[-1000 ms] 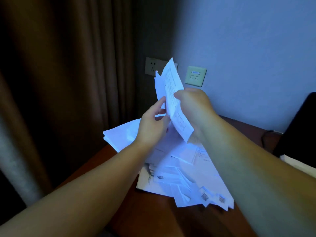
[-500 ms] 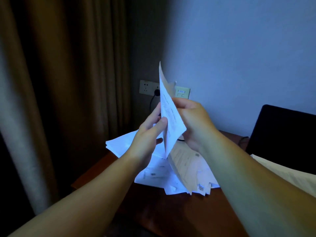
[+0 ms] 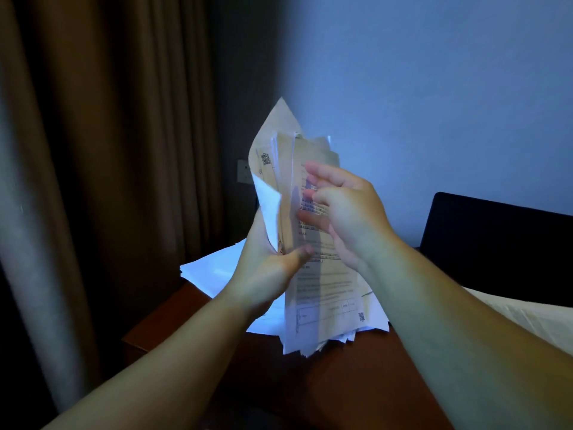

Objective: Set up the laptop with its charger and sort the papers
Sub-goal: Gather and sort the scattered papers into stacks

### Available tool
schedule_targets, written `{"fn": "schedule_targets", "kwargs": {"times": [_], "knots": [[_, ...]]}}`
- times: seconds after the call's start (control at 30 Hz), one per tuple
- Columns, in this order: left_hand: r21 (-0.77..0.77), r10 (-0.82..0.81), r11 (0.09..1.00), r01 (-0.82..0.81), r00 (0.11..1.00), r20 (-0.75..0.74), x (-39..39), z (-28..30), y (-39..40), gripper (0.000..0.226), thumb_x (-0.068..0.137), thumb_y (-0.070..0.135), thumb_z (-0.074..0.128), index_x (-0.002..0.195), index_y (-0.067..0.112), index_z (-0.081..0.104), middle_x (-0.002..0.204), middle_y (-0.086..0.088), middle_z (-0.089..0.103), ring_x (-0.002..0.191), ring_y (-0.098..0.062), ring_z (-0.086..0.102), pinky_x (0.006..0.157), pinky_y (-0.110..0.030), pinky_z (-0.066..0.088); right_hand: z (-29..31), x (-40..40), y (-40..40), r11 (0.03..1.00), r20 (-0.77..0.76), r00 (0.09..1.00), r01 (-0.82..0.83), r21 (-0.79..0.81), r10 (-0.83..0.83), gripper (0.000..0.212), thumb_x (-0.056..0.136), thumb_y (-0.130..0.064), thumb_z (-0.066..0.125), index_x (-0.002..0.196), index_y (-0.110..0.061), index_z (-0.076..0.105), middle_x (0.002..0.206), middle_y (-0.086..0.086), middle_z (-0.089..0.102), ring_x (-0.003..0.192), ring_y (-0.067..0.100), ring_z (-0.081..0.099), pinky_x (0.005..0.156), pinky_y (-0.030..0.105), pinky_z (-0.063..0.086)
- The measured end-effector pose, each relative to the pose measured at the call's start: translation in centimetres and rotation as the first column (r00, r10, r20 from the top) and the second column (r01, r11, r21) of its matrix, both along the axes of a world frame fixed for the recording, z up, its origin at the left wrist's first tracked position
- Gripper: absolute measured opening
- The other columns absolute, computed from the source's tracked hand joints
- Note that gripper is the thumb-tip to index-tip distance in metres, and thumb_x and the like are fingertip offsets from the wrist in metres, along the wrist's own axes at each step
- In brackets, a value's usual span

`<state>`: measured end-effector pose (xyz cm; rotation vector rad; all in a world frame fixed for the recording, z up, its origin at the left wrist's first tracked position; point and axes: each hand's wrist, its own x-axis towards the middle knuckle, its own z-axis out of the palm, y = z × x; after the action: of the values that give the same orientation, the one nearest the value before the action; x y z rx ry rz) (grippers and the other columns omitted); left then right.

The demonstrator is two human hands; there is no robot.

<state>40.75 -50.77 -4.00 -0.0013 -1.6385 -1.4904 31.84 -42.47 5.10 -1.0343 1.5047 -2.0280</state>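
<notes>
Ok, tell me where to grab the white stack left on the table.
Take the white stack by its near left corner, coming from the left. That corner juts past the table edge, so fingers can slip under it. Its right side is hidden behind the left hand and the held bundle.

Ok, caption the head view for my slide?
Both hands, left hand and right hand, hold a paper stack upright above the desk.
</notes>
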Motion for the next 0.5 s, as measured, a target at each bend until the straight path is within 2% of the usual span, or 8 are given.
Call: {"fn": "schedule_targets", "kwargs": {"times": [0.1, 0.2, 0.23, 0.3, 0.37, 0.43, 0.5], "knots": [[-0.073, 0.189, 0.979, -0.189, 0.982, -0.011, -0.6, 0.6, 0.7, 0.071, 0.078, -0.003, 0.056, 0.119, 0.055, 0.055, 0.118, 0.017, 0.069, 0.116, -0.010, 0.066, 0.085, -0.024, 0.058, 0.3, 0.1, 0.7, 1.000, 0.037, 0.999, 0.002, -0.005, -0.002, 0.043, 0.093, 0.011, 0.049, 0.116, -0.017, 0.072, 0.118, 0.005, 0.069, 0.091, 0.019, 0.074, 0.075, 0.037, 0.063], [-0.082, 0.222, 0.971, -0.224, 0.975, -0.026, -1.0, 1.0, 1.0, 0.081, 0.073, -0.011, 0.048, 0.116, 0.057, 0.057, 0.115, 0.020, 0.069, 0.112, -0.006, 0.067, 0.082, -0.016, 0.055, 0.4, -0.2, 1.3, 1.000, 0.023, 1.000, -0.018, -0.012, 0.018, 0.043, 0.093, 0.010, 0.052, 0.118, -0.019, 0.072, 0.122, 0.005, 0.070, 0.097, 0.020, 0.073, 0.084, 0.040, 0.062], [-0.064, 0.215, 0.974, -0.217, 0.976, -0.033, -0.9, 1.0, 0.9, 0.081, 0.073, -0.014, 0.047, 0.119, 0.051, 0.059, 0.115, 0.017, 0.071, 0.110, -0.008, 0.069, 0.081, -0.019, 0.057, 0.2, -0.4, 1.6, 1.000, -0.003, 1.000, -0.013, -0.002, 0.013, 0.043, 0.092, 0.009, 0.054, 0.115, -0.023, 0.072, 0.121, 0.001, 0.070, 0.097, 0.016, 0.074, 0.084, 0.038, 0.062], [0.002, 0.183, 0.983, -0.183, 0.982, -0.038, -0.7, 1.3, 0.6, 0.074, 0.075, -0.017, 0.046, 0.127, 0.033, 0.060, 0.115, 0.006, 0.074, 0.107, -0.018, 0.072, 0.081, -0.035, 0.063, -0.2, -1.3, 2.3, 0.997, -0.097, 0.994, 0.061, 0.053, -0.056, 0.043, 0.090, 0.004, 0.059, 0.106, -0.034, 0.072, 0.117, -0.010, 0.070, 0.097, 0.005, 0.072, 0.078, 0.026, 0.061], [0.075, 0.124, 0.990, -0.122, 0.992, -0.020, -0.3, 1.9, 0.3, 0.069, 0.077, -0.017, 0.046, 0.131, 0.023, 0.058, 0.116, -0.005, 0.075, 0.106, -0.028, 0.074, 0.083, -0.051, 0.063, -1.1, -2.7, 3.0, 0.976, -0.200, 0.970, 0.171, 0.136, -0.142, 0.039, 0.088, -0.004, 0.065, 0.107, -0.038, 0.069, 0.121, -0.018, 0.066, 0.102, -0.007, 0.066, 0.074, 0.013, 0.051], [0.138, 0.057, 0.989, -0.057, 0.998, 0.001, 0.1, 2.7, 0.1, 0.068, 0.077, -0.018, 0.045, 0.132, 0.020, 0.057, 0.118, -0.013, 0.073, 0.107, -0.036, 0.073, 0.084, -0.061, 0.060, -2.6, -4.5, 3.5, 0.944, -0.207, 0.960, 0.234, 0.231, -0.187, 0.045, 0.088, -0.010, 0.070, 0.126, -0.034, 0.065, 0.139, -0.009, 0.059, 0.121, 0.000, 0.058, 0.089, 0.020, 0.047], [0.183, -0.009, 0.983, 0.006, 1.000, 0.011, 0.4, 3.3, 0.0, 0.066, 0.075, -0.016, 0.048, 0.130, 0.019, 0.058, 0.119, -0.017, 0.072, 0.107, -0.039, 0.072, 0.084, -0.062, 0.059, -4.3, -6.3, 3.9, 0.920, -0.110, 0.975, 0.220, 0.325, -0.194, 0.059, 0.089, -0.019, 0.075, 0.143, -0.029, 0.056, 0.149, -0.001, 0.050, 0.131, 0.014, 0.054, 0.102, 0.035, 0.044]]}}
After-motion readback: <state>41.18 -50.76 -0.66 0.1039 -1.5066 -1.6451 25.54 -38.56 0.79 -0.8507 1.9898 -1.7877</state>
